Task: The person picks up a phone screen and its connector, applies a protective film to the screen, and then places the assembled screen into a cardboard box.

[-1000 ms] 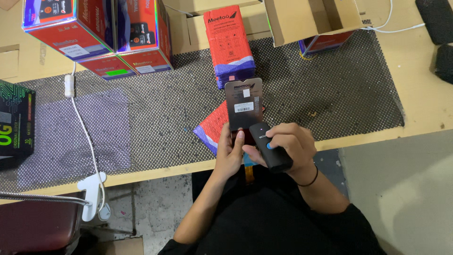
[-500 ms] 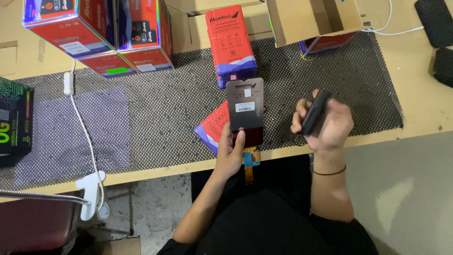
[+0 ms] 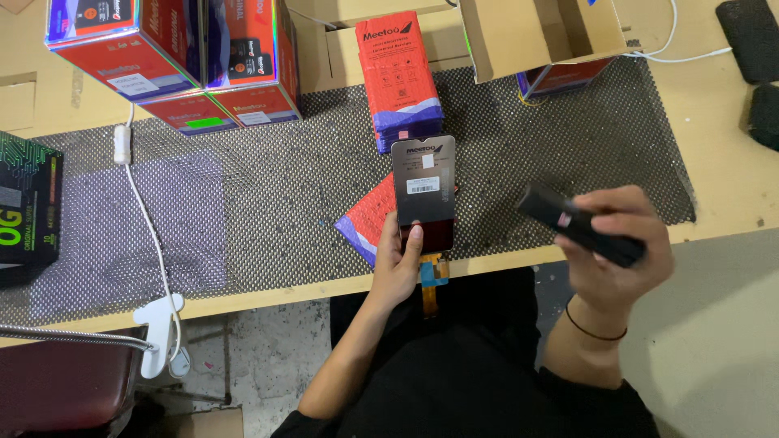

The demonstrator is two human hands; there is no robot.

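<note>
My left hand [image 3: 399, 264] holds a dark phone screen panel [image 3: 423, 191] upright by its lower end, thumb on its face. An orange flex cable [image 3: 432, 276] hangs from the panel's bottom edge. A white sticker sits on the panel's middle. My right hand [image 3: 618, 247] is raised to the right of the panel and grips a black oblong device [image 3: 578, 225], tilted and blurred by motion. Under the panel, a red and purple flat package [image 3: 370, 221] lies on the dotted black mat [image 3: 268, 195].
A stack of red and purple packages [image 3: 399, 77] stands behind the panel. Red cartons [image 3: 174, 57] sit at the back left, an open cardboard box [image 3: 531, 32] at the back right. A white cable with switch [image 3: 139, 203] crosses the mat. A green and black box [image 3: 26, 207] lies at left.
My right hand has pulled the black device away from the panel, out to the right and lower. The left hand keeps the panel nearly in place.
</note>
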